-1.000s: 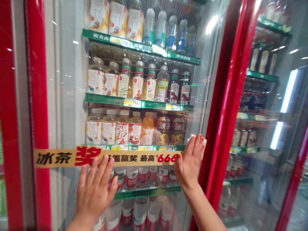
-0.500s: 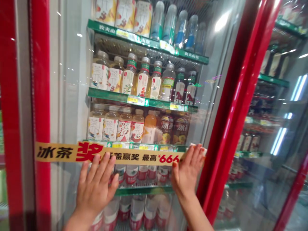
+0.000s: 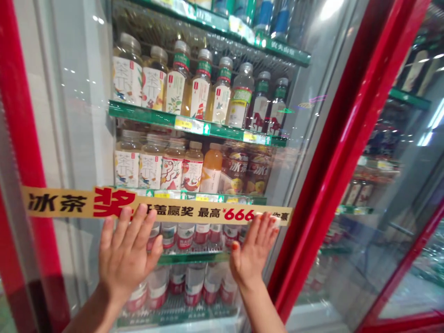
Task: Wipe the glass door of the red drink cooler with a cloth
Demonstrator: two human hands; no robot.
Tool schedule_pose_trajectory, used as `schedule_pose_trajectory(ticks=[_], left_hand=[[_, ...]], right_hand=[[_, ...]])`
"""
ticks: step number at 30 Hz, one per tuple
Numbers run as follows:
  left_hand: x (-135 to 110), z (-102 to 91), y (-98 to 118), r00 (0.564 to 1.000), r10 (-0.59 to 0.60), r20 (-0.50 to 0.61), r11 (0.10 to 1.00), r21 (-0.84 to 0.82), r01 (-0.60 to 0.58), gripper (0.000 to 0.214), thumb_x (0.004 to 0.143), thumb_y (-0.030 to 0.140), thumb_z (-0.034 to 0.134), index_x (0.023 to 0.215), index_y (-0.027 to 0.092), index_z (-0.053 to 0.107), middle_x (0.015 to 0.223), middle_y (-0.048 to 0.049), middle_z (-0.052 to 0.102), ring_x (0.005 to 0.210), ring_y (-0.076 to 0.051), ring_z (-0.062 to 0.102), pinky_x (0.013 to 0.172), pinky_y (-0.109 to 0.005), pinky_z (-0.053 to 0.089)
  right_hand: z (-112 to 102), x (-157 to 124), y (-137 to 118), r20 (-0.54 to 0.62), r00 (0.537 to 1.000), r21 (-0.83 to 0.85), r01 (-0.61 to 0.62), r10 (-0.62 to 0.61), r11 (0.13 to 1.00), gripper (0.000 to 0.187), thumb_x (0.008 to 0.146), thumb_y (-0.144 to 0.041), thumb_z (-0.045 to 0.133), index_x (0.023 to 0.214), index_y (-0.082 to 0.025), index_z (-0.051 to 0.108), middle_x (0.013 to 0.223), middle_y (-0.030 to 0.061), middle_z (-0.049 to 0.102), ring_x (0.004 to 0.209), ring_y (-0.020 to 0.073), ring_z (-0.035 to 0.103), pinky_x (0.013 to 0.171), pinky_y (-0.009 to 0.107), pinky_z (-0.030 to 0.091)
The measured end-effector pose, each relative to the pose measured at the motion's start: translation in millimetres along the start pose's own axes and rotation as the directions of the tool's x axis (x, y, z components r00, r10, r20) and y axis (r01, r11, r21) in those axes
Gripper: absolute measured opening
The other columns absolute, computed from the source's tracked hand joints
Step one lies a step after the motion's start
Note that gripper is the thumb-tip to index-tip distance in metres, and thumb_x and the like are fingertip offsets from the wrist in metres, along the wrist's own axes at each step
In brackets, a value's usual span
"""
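Right hand has slid left along the yellow promotional strip on the glass cooler door, baring the strip's end; it and the left hand lie open and flat, gripping nothing.

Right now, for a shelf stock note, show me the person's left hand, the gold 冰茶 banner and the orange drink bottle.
Left hand [image 3: 126, 254]: head view, back of the hand.
Gold banner [image 3: 183, 208]: head view, printed middle.
Orange drink bottle [image 3: 211, 167]: head view, middle of its body.
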State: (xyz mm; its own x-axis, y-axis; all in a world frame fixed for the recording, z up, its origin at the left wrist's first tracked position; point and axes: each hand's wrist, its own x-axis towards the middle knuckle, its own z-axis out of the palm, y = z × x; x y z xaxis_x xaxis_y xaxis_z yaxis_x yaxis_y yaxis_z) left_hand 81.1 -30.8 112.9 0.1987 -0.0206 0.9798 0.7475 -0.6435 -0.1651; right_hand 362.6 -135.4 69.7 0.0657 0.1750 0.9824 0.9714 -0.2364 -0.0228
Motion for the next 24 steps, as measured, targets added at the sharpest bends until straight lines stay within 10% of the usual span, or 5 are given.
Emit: schedule_pose_trajectory(ticks=[6,10,14,20,24], left_hand=[[0,1.2,-1,1.0,0.021,-0.007,1.0,0.019,-0.021,0.086,0.099,0.028,0.066,0.175,0.027,0.026,0.182,0.0009,0.024,0.173,-0.019,0.017,0.145,-0.044,0.009],[-1,0.9,-1,1.0,0.025,-0.008,0.999,0.028,-0.025,0.088,0.097,0.025,0.068,0.175,0.023,0.027,0.183,-0.001,0.023,0.173,-0.021,0.016,0.145,-0.043,0.009],[0,0.1,-1,0.999,0.039,-0.009,0.999,0.031,-0.038,0.087,0.098,0.024,0.068,0.175,0.021,0.027,0.183,-0.0021,0.023,0.173,-0.022,0.016,0.145,-0.044,0.008],[0,-0.6,-3,0.998,0.058,-0.003,0.998,0.029,-0.058,0.089,0.096,0.022,0.07,0.174,0.018,0.027,0.183,-0.0042,0.023,0.174,-0.023,0.016,0.146,-0.045,0.008],[-2,1.1,-3,0.999,0.05,-0.011,0.998,0.034,-0.05,0.089,0.096,0.023,0.069,0.175,0.021,0.027,0.183,-0.0033,0.024,0.173,-0.023,0.017,0.146,-0.045,0.009]], right_hand=[[0,-99,-20,0.004,0.832,0.06,0.554,-0.555,0.83,0.068,0.091,-0.075,0.05,0.146,-0.042,0.07,0.171,-0.0142,0.048,0.173,0.0237,0.018,0.143,0.039,0.016],[-6,-91,25,0.049,0.949,0.019,0.31,-0.31,0.951,0.085,0.099,-0.044,0.053,0.175,-0.014,0.029,0.184,0.0105,0.017,0.174,0.0303,0.007,0.142,0.058,0.005],[5,-77,3,0.048,0.996,-0.013,-0.079,0.079,0.997,0.088,0.105,-0.041,0.041,0.175,-0.001,0.006,0.183,0.0247,0.001,0.173,0.0383,-0.005,0.134,0.078,0.01],[2,-149,-22,0.019,0.878,0.104,0.474,-0.478,0.875,0.075,0.094,-0.057,0.049,0.166,-0.038,0.049,0.177,-0.0123,0.034,0.171,0.0172,0.019,0.142,0.035,0.014],[1,-137,20,0.051,0.987,0.034,0.15,-0.151,0.988,0.089,0.099,-0.036,0.053,0.177,-0.014,0.016,0.185,0.0117,0.009,0.174,0.0287,0.004,0.141,0.061,0.01]])
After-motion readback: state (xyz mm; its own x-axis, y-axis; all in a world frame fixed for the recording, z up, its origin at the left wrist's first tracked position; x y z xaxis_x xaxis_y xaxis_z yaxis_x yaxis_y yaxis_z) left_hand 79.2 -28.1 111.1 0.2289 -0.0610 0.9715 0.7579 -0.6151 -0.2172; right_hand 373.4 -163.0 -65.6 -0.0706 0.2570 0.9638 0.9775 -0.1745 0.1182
